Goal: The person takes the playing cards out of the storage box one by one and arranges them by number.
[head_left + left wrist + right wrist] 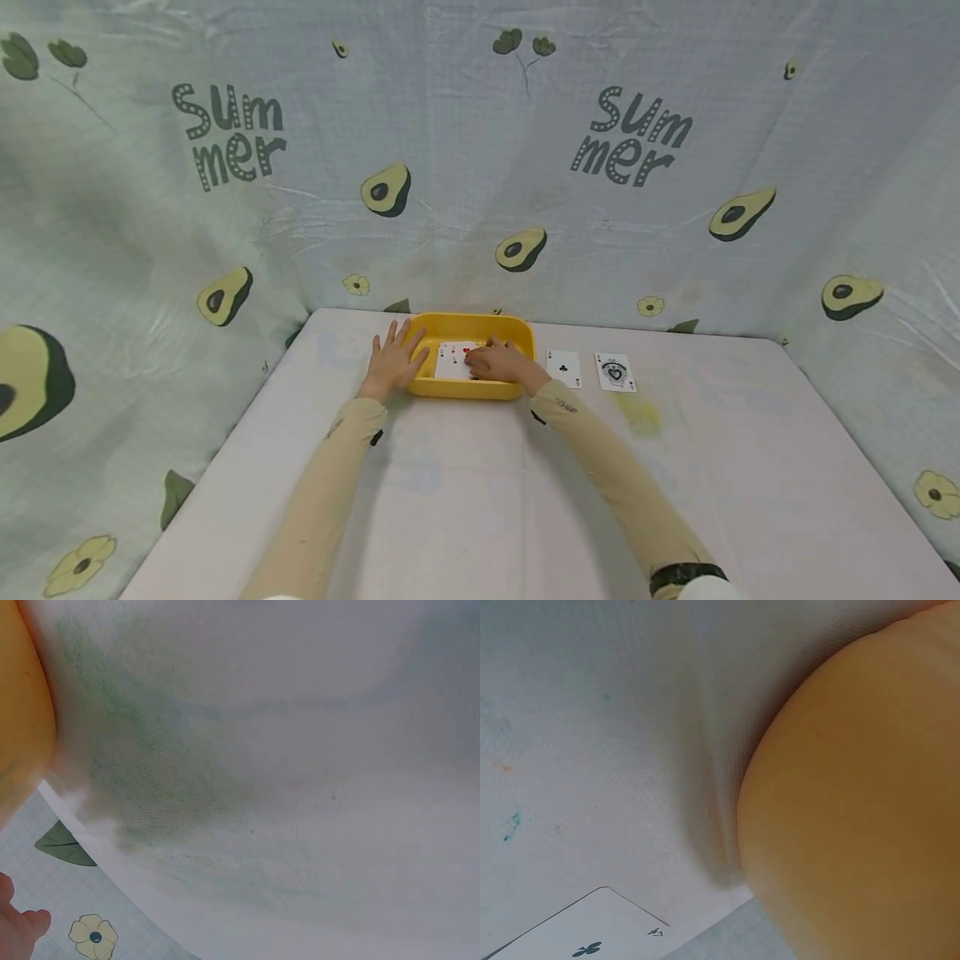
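Observation:
A yellow tray (472,389) stands near the back of the table, with several playing cards (450,361) face up inside it. My left hand (390,358) lies at the tray's left rim, its fingers spread. Over the right part of those cards, my right hand (498,362) reaches into the tray with bent fingers touching them; whether it pinches one is hidden. To the right of the tray lie an ace of clubs (563,368) and a card with a large ornate emblem (615,372). In the right wrist view, the tray's curved side (855,802) fills the right half.
A pale cloth (450,500) with faint stains covers the table, including a yellow stain (639,414) below the cards on the right. Behind and at the sides hangs a sheet (450,125) printed with avocados and lettering.

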The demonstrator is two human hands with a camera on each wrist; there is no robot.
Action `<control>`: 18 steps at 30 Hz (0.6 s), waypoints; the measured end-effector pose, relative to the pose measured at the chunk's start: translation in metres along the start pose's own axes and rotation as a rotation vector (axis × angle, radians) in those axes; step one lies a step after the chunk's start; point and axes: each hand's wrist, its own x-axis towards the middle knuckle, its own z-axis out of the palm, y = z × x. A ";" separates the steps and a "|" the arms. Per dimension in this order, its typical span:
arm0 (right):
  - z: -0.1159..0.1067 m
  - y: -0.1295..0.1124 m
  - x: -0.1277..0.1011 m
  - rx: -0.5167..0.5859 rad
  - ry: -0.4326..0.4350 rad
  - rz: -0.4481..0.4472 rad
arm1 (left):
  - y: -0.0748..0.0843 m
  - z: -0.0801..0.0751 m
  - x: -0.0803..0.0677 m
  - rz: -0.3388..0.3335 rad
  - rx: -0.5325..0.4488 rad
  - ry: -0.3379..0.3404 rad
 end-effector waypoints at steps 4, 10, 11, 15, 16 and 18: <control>-0.001 -0.001 -0.001 -0.014 -0.018 0.015 | 0.001 -0.001 -0.001 -0.002 -0.004 -0.003; -0.001 -0.001 -0.002 -0.026 -0.040 0.037 | 0.002 -0.002 -0.001 -0.005 -0.017 -0.002; -0.001 -0.001 -0.002 -0.018 -0.044 0.041 | 0.002 -0.001 -0.001 -0.005 -0.017 -0.004; -0.001 -0.002 -0.004 0.010 -0.041 0.052 | 0.000 -0.001 -0.001 -0.006 -0.016 -0.010; -0.001 -0.002 -0.005 0.010 -0.039 0.054 | 0.000 -0.001 -0.001 -0.007 -0.016 -0.012; 0.000 -0.002 -0.005 0.010 -0.025 0.056 | -0.001 0.000 -0.002 -0.006 -0.015 -0.012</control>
